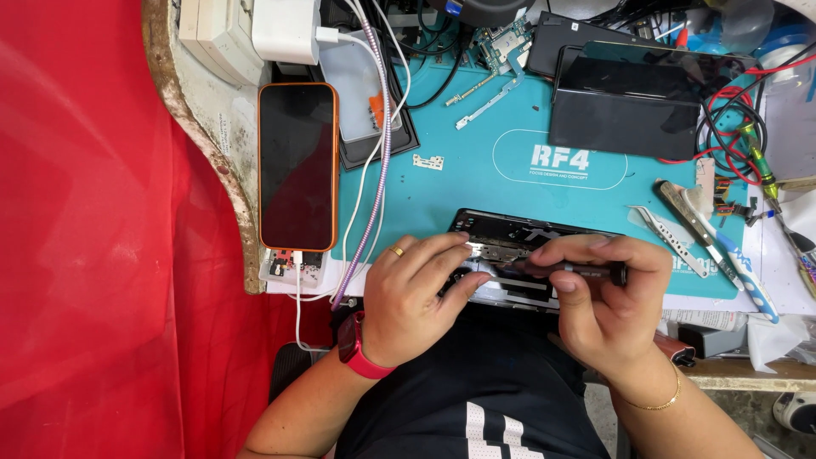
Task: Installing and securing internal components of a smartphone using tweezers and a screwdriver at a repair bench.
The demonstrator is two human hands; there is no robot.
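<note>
**Both hands on an opened phone at the near edge of the mat**

We see a red cloth (93, 229) filling the whole left side. Right of it, the teal work mat (510, 183) covers most of the bench. Far right on the mat sits a dark folded device (625, 106), screen off. On the left edge, off the mat, an orange-cased phone (297, 166) lies face up, screen dark, with a white cable plugged into its near end. A white charger block (285, 30) sits at the far left, and a braided cable (378, 161) runs from there down toward us.

The opened phone (518, 234) lies at the near edge of the mat, centre, back off and internals exposed; our hands cover its near half.

Our left hand (412, 297) rests on the phone's left end, fingers curled down onto it, thumb tucked against the frame. It carries a ring and a red wristband.

Our right hand (608, 297) is closed around a dark screwdriver (582, 270), held roughly level, tip pointing left into the phone's middle. We can't tell if the tip touches a screw.

Right of the hands: tweezers (671, 240), then a blue-and-white tool (739, 272). A small gold bracket (427, 161) lies far of the phone, well apart.
</note>
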